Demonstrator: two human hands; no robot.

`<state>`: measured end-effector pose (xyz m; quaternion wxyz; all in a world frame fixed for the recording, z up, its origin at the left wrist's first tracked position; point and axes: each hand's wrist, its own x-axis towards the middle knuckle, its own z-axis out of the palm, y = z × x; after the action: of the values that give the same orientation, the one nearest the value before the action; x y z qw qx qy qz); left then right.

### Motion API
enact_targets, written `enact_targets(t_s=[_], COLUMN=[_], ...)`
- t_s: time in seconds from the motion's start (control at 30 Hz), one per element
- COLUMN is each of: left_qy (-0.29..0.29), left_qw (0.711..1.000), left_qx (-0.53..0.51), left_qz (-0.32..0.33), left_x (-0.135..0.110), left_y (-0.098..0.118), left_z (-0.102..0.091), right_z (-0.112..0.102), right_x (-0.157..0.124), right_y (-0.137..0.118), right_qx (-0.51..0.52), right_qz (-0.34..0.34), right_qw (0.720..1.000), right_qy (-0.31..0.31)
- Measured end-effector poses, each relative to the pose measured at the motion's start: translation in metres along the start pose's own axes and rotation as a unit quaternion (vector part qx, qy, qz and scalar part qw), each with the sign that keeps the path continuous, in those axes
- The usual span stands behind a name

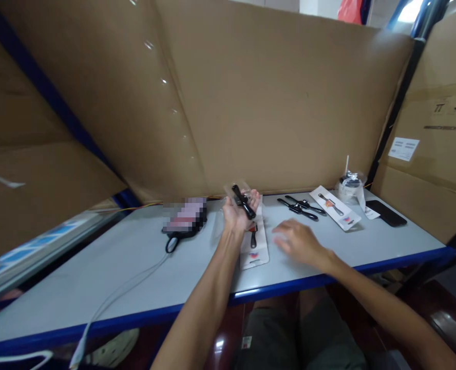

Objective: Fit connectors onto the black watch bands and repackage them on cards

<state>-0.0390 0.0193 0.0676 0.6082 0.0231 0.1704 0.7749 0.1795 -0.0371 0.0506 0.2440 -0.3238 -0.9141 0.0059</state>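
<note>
Palm up, my left hand (234, 218) holds a black spokeshave (244, 202), which lies across the palm and fingers with clear plastic around it. Under that hand a white printed card (259, 252) with a picture of the tool lies flat on the table. My right hand (298, 240) hovers over the table to the right of this card, smeared by motion. Its fingers look apart and nothing shows in them. Beyond it two more black spokeshaves (298, 209) lie side by side. A second printed card (335, 207) lies to their right.
On the left of the grey table (108, 267) sits a phone-like device (185, 216) with a white cable (124, 290). A plastic-wrapped cup (350, 189) and a black phone (386, 213) are at the right. Cardboard walls (274, 103) close off the back and sides.
</note>
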Motion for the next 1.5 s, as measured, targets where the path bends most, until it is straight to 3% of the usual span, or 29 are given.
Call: enact_targets(t_s=[0.03,0.1,0.23,0.47,0.6,0.8,0.93,1.13,1.5], left_qy=[0.0,-0.006,-0.011,-0.02,-0.015,-0.009,0.011,0.019,0.016], left_qw=[1.0,1.0,1.0,0.999,0.999,0.999,0.999,0.998,0.998], left_qx=[0.003,0.004,-0.003,0.005,0.004,-0.026,-0.021,0.006,0.012], left_qz=[0.0,-0.002,-0.017,-0.033,-0.037,-0.038,-0.039,-0.051,-0.053], left_x=[0.0,0.001,0.003,0.007,0.003,0.0,0.002,0.003,0.0], left_y=[0.0,-0.001,-0.007,-0.015,-0.016,-0.013,-0.013,-0.016,-0.018], left_z=[0.0,0.0,-0.002,-0.006,-0.003,0.0,0.0,-0.002,0.001], right_z=[0.009,0.024,0.037,0.022,0.012,-0.016,-0.037,-0.058,-0.06], right_x=[-0.012,-0.035,-0.071,-0.104,-0.118,-0.152,-0.173,-0.176,-0.159], right_y=[-0.018,-0.044,-0.062,-0.05,-0.037,-0.016,-0.017,-0.038,-0.044], right_qx=[0.007,-0.006,-0.067,-0.091,-0.061,-0.005,-0.002,-0.027,-0.049], right_qz=[-0.084,-0.156,-0.15,-0.092,-0.099,-0.097,-0.084,-0.119,-0.18], right_qw=[0.996,0.988,0.986,0.986,0.982,0.977,0.97,0.969,0.971], right_qy=[-0.008,-0.019,0.034,0.103,0.147,0.188,0.227,0.217,0.15])
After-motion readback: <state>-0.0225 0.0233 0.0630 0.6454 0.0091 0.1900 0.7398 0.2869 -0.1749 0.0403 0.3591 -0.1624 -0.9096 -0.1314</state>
